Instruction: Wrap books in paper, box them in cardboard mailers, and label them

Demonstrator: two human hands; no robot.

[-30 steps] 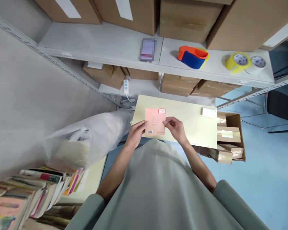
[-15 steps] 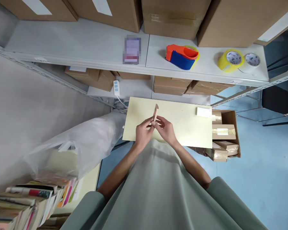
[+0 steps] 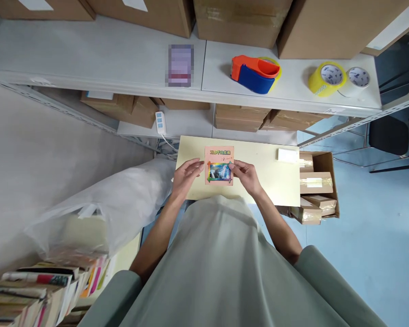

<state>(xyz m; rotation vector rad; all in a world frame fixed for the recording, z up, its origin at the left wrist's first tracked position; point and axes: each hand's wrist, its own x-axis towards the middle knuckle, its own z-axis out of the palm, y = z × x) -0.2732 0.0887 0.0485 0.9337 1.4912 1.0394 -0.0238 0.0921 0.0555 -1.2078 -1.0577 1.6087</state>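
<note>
A small pink booklet (image 3: 219,153) with a colourful picture and title on its cover faces up over the pale yellow tabletop. My right hand (image 3: 246,176) pinches its right edge, thumb on the cover and fingers beside and behind it. On the other side, my left hand (image 3: 187,176) has its fingers slightly apart at the booklet's left edge. Whether those fingertips touch the edge is hard to make out. The tabletop (image 3: 259,181) extends beneath both hands, with a small white box (image 3: 288,155) at its right end.
A grey shelf (image 3: 122,59) ahead carries cartons, an orange and blue tape dispenser (image 3: 255,75) and tape rolls (image 3: 327,79). A carton of small parcels (image 3: 315,183) stands right. At left are a translucent plastic bag (image 3: 122,195), stacked books (image 3: 37,290) and a power strip (image 3: 160,122).
The booklet has turned from edge-on to cover-up. My left hand has moved left, away from my right hand, which has shifted slightly right. The view has shifted a little.
</note>
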